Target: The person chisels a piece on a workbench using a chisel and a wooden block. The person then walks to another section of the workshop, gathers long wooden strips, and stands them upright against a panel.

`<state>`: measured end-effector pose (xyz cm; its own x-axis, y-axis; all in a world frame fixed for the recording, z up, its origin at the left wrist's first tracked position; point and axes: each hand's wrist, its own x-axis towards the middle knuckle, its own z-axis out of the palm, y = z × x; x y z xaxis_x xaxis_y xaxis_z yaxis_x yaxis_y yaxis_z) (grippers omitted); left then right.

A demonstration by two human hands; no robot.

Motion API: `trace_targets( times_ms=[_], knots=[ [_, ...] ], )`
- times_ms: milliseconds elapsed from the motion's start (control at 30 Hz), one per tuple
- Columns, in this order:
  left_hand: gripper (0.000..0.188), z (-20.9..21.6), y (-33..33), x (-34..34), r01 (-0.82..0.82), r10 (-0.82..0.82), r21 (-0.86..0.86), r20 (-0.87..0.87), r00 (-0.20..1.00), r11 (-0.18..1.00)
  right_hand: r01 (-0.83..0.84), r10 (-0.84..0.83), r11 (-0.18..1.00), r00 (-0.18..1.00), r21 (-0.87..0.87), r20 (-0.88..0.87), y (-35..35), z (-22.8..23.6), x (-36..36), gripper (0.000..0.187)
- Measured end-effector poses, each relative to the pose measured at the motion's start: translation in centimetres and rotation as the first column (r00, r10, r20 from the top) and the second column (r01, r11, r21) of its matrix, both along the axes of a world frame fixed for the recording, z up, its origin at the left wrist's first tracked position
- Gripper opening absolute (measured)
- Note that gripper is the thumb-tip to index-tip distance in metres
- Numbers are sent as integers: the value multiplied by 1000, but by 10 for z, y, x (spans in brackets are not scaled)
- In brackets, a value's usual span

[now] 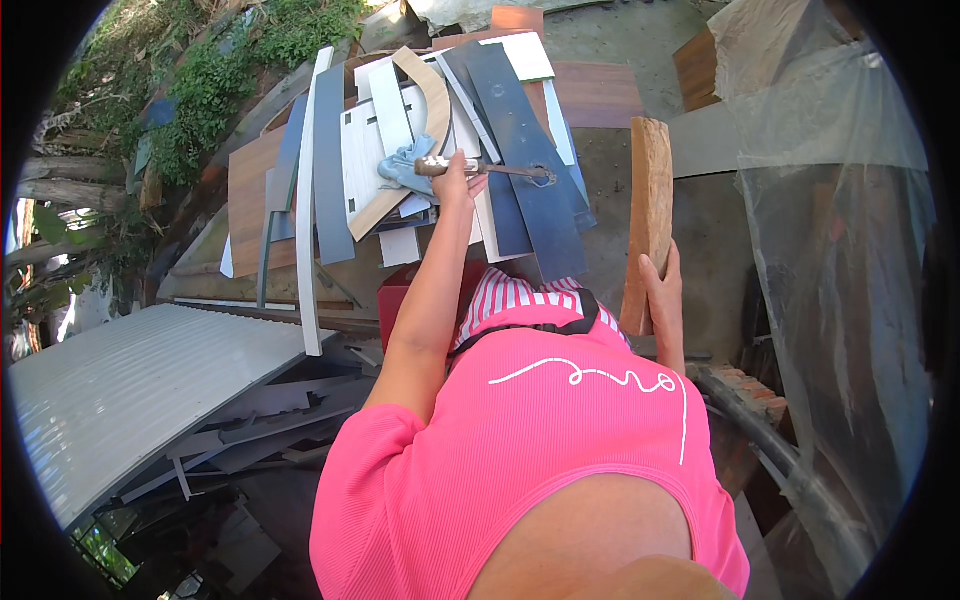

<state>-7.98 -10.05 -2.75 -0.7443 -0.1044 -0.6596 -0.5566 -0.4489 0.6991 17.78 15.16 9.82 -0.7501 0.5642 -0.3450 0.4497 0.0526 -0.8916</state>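
Pink ribbed short-slv. top [540, 430] w/ wht. script [574, 373], pink-&-wht. striped bottoms [505, 297], blk. band [586, 316]

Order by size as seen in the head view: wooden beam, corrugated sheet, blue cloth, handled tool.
1. Corrugated sheet
2. Wooden beam
3. Blue cloth and handled tool: too close to rank; the tool is longer, the cloth broader.

The camera sits on the person's head and faces steeply down, a little forward. Nearest to it is the pink shirt [500, 430], which fills the lower middle; the left hand [459, 182] and the right hand [664, 288] are farther. The wide fisheye view takes in also the pile of boards [530, 205], inside a rounded dark border.
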Motion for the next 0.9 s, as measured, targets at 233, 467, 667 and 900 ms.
trace_targets(
  times_ms=[233, 467, 667, 900],
  knots=[
    [47, 17, -24, 21, -158, 157, 95, 18, 987, 983, -33, 34, 999, 999, 28, -22, 18, 7, 6, 71],
    [40, 54, -38, 48, -242, 164, -192, -349, 923, 951, -272, 240, 940, 956, 205, 167, 30, 6, 7, 75],
    [33, 87, -43, 80, -338, 251, -150, -416, 874, 929, -740, 665, 581, 672, 340, 326, 14, -40, -22, 77],
    [27, 115, -54, 93, -313, 177, -203, -498, 849, 928, -698, 764, 393, 610, 599, 211, -28, -115, -66, 67]
  ],
)
